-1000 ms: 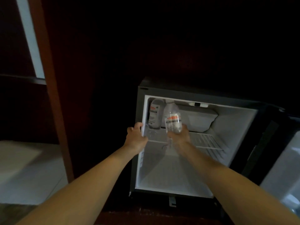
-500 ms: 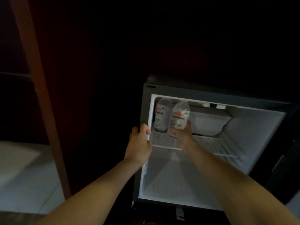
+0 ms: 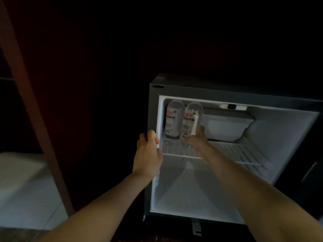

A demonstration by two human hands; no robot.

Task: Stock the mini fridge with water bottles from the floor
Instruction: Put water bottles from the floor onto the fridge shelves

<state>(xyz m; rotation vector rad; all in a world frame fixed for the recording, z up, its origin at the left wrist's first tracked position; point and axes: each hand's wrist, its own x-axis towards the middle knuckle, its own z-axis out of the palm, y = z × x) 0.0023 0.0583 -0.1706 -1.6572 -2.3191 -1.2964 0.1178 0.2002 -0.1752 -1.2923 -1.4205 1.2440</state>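
The open mini fridge (image 3: 288,137) shows a white inside with a wire shelf (image 3: 232,151). Two clear water bottles stand side by side at the shelf's left end: the left bottle (image 3: 172,119) and the right bottle (image 3: 189,119). My right hand (image 3: 196,139) reaches in and grips the base of the right bottle, thumb up along its right side. My left hand (image 3: 148,151) grips the fridge's left front edge, fingers curled round it.
A white freezer box (image 3: 227,126) sits at the top middle of the fridge. The lower compartment (image 3: 192,194) below the shelf is bare white. A dark wooden cabinet frame (image 3: 35,119) stands to the left, with pale floor (image 3: 26,198) beside it.
My right hand has carried the second bottle deeper onto the shelf and stood it next to the first one. The left hand has stayed on the fridge edge. The camera has moved closer.
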